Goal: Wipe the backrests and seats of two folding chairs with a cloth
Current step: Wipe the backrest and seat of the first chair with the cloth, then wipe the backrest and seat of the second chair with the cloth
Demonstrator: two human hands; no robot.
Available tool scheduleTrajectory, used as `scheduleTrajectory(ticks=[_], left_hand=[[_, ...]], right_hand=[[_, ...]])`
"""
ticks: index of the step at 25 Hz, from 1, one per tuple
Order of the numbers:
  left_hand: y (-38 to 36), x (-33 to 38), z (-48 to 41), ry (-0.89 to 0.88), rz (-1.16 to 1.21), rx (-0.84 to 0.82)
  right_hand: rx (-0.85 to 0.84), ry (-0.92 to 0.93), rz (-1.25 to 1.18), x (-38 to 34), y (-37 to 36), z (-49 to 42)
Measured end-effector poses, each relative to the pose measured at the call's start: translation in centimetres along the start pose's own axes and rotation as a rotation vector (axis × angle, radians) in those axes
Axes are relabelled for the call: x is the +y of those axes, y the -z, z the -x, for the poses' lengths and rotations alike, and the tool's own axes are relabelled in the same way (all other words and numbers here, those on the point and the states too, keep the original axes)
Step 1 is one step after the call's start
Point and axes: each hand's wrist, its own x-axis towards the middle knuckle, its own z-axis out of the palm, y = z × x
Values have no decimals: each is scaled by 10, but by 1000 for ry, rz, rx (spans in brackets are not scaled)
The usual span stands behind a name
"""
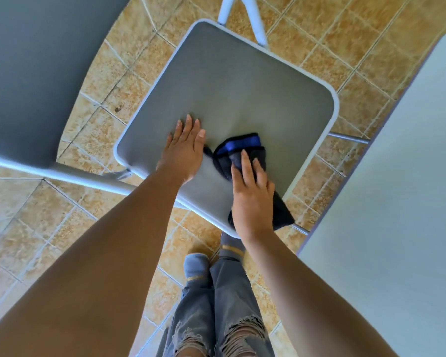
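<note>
As we read from left to right, a second grey chair (36, 73) with a pale frame filled the upper left corner; we could not tell whether it was already wiped. Next came the left hand (184, 150), laid flat on the grey seat (229, 86) of the middle chair, its fingers (188, 124) straight and close together. Just beside it the dark, blue-banded cloth (240, 144) lay bunched on the seat near the front edge, one corner hanging over the rim. The right hand (250, 197) pressed it down with slightly spread fingers, not pinching. We judged the task to be in mid-course: this seat was under wiping, and its backrest was out of view. Tan floor tiles (371, 47) with pale grout lay beneath, and a flat white surface (397, 202) bounded the right edge.
</note>
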Motion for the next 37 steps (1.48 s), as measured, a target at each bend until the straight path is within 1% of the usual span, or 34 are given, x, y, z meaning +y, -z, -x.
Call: scheduleTrajectory(ticks=[2, 4, 7, 9, 11, 15, 18, 21, 23, 25, 30, 37], left_hand=[[-4, 0, 27, -19, -74, -11], [-9, -5, 58, -54, -164, -5], [-6, -11, 102, -86, -263, 45], [4, -12, 135, -130, -298, 97], [16, -7, 168, -216, -352, 138], [34, 27, 227, -337, -408, 153], [38, 80, 275, -466, -451, 122], [29, 147, 317, -577, -483, 57], [18, 190, 339, -648, -506, 59], [-1, 240, 364, -756, -526, 62], [-73, 365, 420, -950, -613, 90], [-194, 511, 495, -1068, -654, 11]], right_hand=[[-61, 18, -11, -13, 1, 27], [-110, -19, -57, -25, 5, 49], [-132, -67, -105, -41, 21, 80], [-104, -91, -106, -47, 45, 102], [-52, -127, -108, -44, 73, 124], [58, -223, -74, -19, 133, 174], [113, -373, -58, 20, 179, 222], [162, -530, -51, 70, 218, 275], [202, -606, -21, 103, 240, 307], [235, -700, 7, 141, 260, 347], [271, -867, 11, 246, 292, 449], [259, -1012, -28, 375, 308, 573]])
